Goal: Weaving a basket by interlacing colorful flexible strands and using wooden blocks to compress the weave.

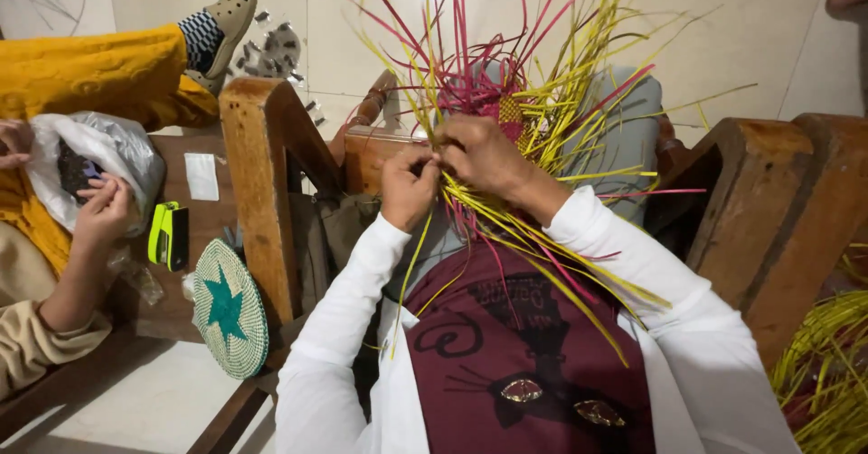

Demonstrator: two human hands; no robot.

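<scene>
A half-woven piece of yellow and pink straw strips rests on my lap, with loose strands fanning up and out in all directions. My left hand pinches several yellow strips at the near edge of the weave. Right beside it, my right hand grips strands on the woven centre. Long yellow and pink strips trail down over my maroon top and white sleeves.
Wooden chair arms flank me on both sides. A round woven mat with a teal star leans at the left, near a green stapler. Another person's hands hold a plastic bag. A yellow strip bundle lies lower right.
</scene>
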